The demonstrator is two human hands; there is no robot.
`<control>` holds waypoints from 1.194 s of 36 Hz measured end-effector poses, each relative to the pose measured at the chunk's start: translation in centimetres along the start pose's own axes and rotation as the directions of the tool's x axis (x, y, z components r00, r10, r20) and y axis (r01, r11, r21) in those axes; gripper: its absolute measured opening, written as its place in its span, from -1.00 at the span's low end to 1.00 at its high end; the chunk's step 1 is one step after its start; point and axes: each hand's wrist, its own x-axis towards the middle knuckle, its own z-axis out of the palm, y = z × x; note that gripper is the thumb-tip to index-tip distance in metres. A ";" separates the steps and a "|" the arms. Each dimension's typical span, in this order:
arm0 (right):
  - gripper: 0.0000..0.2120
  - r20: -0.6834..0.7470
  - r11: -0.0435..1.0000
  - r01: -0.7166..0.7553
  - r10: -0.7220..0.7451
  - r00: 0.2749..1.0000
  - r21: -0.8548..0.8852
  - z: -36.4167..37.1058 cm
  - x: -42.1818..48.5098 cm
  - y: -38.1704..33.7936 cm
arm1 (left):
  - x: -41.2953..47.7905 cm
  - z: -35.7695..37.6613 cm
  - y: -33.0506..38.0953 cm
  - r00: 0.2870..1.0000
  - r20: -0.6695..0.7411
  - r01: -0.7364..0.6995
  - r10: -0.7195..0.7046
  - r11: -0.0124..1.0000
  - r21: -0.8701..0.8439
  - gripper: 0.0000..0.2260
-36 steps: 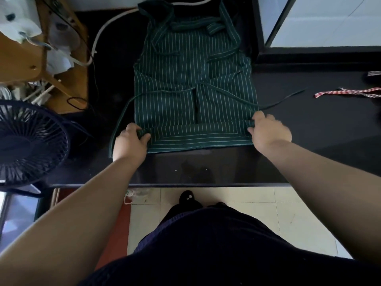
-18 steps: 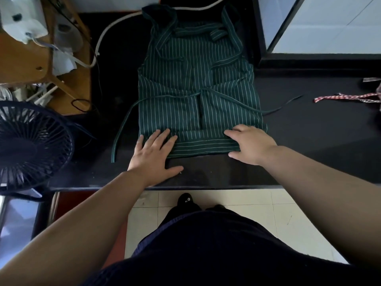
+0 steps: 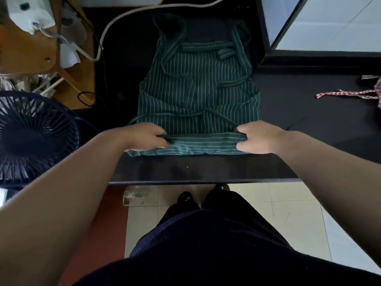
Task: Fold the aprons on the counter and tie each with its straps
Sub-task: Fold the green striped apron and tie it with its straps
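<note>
Green cloth with thin white stripes made up the apron (image 3: 198, 96), which lay flat on the black table (image 3: 206, 170). Its bib end pointed away from the person and its bottom end lay near the table's front edge. The bottom part was turned up into a narrow fold (image 3: 202, 144) across the whole width, and the stripes ran sideways there.

The left hand (image 3: 142, 137) gripped the left end of the fold, with its fingers (image 3: 159, 141) curled round the cloth. The right hand (image 3: 259, 139) gripped the right end the same way, its fingers (image 3: 242, 144) curled in on the fold. The two hands were level with each other, one at each side of the apron.

Thin waist straps (image 3: 179, 116) lay across the lower half of the apron, just beyond the hands. A wider neck strap (image 3: 204, 46) lay folded over the bib.

Well apart to the right, a red and white checked strap (image 3: 346, 93) lay on the table and ran to the edge of the view. A dark fan (image 3: 31, 137) stood left of the table. Beyond the fan was a wooden surface (image 3: 24, 48), and a white cable (image 3: 132, 15) curved past the apron's far left corner. Pale floor tiles (image 3: 288, 203) showed below the table's front edge.
</note>
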 end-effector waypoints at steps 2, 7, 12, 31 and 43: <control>-0.67 -0.019 1.000 -0.030 0.030 0.999 -0.007 0.0 0.5 0.2 | 0.7 -0.2 -0.8 0.995 -0.095 0.011 -0.017 0.998 -0.062 -0.78; -0.50 -0.077 0.961 -0.082 0.063 0.995 -0.263 0.7 2.2 0.4 | 2.2 0.9 -1.7 0.908 -0.408 0.191 -0.091 0.959 0.211 -0.56; -0.47 -0.107 0.941 -0.168 0.143 0.984 -0.293 1.4 3.1 1.2 | 2.5 2.5 -2.1 0.802 -0.578 0.256 -0.153 0.961 0.101 -0.59; -0.59 -0.422 0.989 -0.139 0.107 0.900 -0.047 0.2 3.0 3.6 | 1.7 4.4 -2.7 0.568 -0.772 0.228 -0.286 0.956 -0.187 -0.73; -0.49 -0.197 0.973 -0.141 0.177 0.964 0.181 -0.1 3.9 3.0 | 1.4 4.9 -1.7 0.789 -0.566 0.241 -0.238 0.968 -0.070 -0.55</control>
